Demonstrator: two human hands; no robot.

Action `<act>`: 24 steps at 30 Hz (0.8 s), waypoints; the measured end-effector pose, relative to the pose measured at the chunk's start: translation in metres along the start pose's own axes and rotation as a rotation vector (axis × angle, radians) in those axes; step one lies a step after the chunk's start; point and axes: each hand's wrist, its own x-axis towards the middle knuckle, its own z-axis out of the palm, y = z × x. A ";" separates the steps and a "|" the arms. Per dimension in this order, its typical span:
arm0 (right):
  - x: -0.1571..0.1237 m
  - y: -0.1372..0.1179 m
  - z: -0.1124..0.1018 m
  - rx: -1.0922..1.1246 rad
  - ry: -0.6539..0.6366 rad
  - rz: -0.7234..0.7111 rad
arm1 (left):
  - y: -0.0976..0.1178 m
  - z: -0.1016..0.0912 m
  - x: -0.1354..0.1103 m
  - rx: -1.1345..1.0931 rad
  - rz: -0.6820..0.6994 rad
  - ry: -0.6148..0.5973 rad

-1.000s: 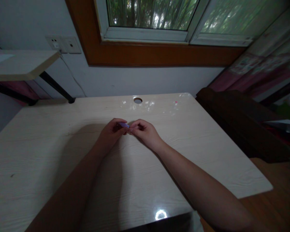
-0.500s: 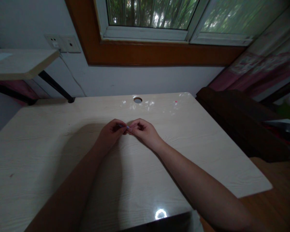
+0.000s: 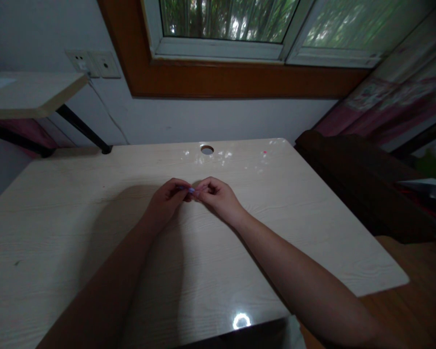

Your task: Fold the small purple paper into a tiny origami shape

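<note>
Fingertips of both hands meet over the middle of the pale wood-grain desk (image 3: 218, 247). Between them shows a small bluish-purple object (image 3: 191, 190), too small and dim for me to tell its kind. My left hand (image 3: 169, 196) pinches it between thumb and forefinger from the left. From the right, my right hand (image 3: 218, 196) is closed on its other side, thumb and fingers pressed together. Most of the object is hidden by the fingers.
A round cable hole (image 3: 207, 150) lies near the desk's back edge. At the left, a raised shelf (image 3: 32, 94) stands on black legs. Wall sockets (image 3: 92, 64) and a window (image 3: 225, 43) are behind. Dark wooden furniture (image 3: 359, 184) flanks the right edge.
Both hands stay in nearly the same place, with slight finger movement. A little more of the bluish-purple object shows between the fingertips now.
</note>
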 end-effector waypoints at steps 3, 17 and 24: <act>0.000 0.000 0.000 -0.001 -0.008 -0.004 | 0.000 0.000 0.000 0.064 0.025 -0.019; -0.001 -0.006 0.000 0.087 0.047 -0.045 | 0.001 0.001 0.001 -0.016 -0.070 -0.038; 0.001 -0.005 0.000 0.137 -0.004 -0.014 | 0.002 -0.001 0.002 -0.073 -0.125 0.042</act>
